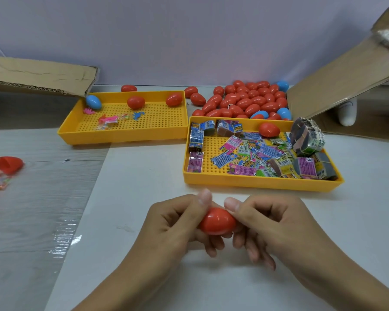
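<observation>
A red plastic egg (217, 221) is held above the white table, close to me at the centre. My left hand (177, 223) grips its left end with thumb on top and fingers curled beneath. My right hand (270, 223) grips the right end the same way. The egg looks closed; its seam is hidden by my fingers.
A yellow tray (256, 181) of coloured paper leaflets and one red egg lies ahead on the right. Another yellow tray (121, 136) with eggs and small toys sits at the left. A heap of red and blue eggs (245, 102) lies behind. Cardboard flaps (346, 81) stand at both sides. Red egg halves (9, 163) lie far left.
</observation>
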### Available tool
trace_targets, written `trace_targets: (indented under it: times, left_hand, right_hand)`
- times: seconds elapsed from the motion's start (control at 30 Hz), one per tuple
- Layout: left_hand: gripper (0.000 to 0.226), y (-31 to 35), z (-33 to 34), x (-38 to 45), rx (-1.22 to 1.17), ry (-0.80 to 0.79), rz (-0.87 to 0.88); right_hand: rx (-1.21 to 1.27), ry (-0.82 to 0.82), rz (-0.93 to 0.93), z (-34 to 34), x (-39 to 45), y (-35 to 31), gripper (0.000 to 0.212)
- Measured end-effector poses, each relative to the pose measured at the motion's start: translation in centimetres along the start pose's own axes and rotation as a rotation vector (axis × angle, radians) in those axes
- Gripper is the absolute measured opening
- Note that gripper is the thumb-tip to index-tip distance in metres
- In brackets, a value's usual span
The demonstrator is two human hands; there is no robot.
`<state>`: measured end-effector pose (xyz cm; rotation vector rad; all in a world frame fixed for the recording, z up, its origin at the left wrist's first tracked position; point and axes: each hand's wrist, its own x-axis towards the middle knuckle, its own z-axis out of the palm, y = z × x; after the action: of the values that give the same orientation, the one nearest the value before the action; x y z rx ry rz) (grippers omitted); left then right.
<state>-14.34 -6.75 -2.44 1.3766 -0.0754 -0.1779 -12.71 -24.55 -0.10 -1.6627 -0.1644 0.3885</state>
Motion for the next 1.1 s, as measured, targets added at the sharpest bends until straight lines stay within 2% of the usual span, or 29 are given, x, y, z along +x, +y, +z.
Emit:
trace_targets:
  times: [0.13,0.2,0.3,0.5,0.63,0.73,0.8,0.83,0.9,0.93,1.0,1.1]
  left_hand:
    - [0.035,-0.1,-0.5,0.2,-0.046,0.071,0.027]
    - [0.035,-0.1,-0.9,0.4,-0.082,0.128,0.041]
    - [0.027,0.2,-1.1,0.6,-0.101,0.185,0.025]
    - [0.032,0.4,-0.8,0.6,-0.135,0.233,0.047]
    - [0.031,0.6,-0.8,0.6,-0.115,0.216,0.065]
    - [0.032,0.5,-1.0,0.6,-0.089,0.194,0.040]
    - [0.030,0.3,-1.0,0.5,-0.069,0.179,0.039]
    - [0.025,0.3,-1.0,0.5,-0.073,0.168,0.044]
    - [0.012,0.2,-0.9,0.4,-0.093,0.127,0.035]
    - [0.013,0.1,-0.9,0.3,-0.090,0.103,0.022]
    - [0.019,0.1,-0.8,0.1,-0.059,0.061,0.006]
    - [0.028,0.3,-0.6,-0.3,0.045,0.004,-0.005]
  right_hand:
    - [-0.224,0.204,-0.231,-2.5,0.6,-0.3,0.041]
    - [-0.392,0.266,-0.300,-3.9,0.8,-0.4,0.028]
    - [-0.697,0.189,-0.339,-4.6,0.7,0.2,0.021]
    - [-0.853,-0.024,-0.208,-4.1,0.2,1.1,0.047]
    - [-0.879,-0.001,-0.239,-3.9,0.4,1.4,0.024]
    - [-0.750,0.028,-0.298,-3.6,0.3,0.9,0.017]
    - [-0.474,0.044,-0.252,-3.3,0.1,0.3,0.016]
    - [-0.325,0.030,-0.194,-3.3,0.0,0.1,0.020]
    - [-0.111,-0.044,-0.031,-3.0,-0.1,-0.2,0.040]
    - [-0.036,-0.075,0.047,-2.7,-0.2,-0.4,0.048]
    - [0.072,-0.116,0.168,-2.3,-0.3,-0.6,0.048]
    - [0.191,-0.154,0.249,-1.8,-0.4,-0.4,0.046]
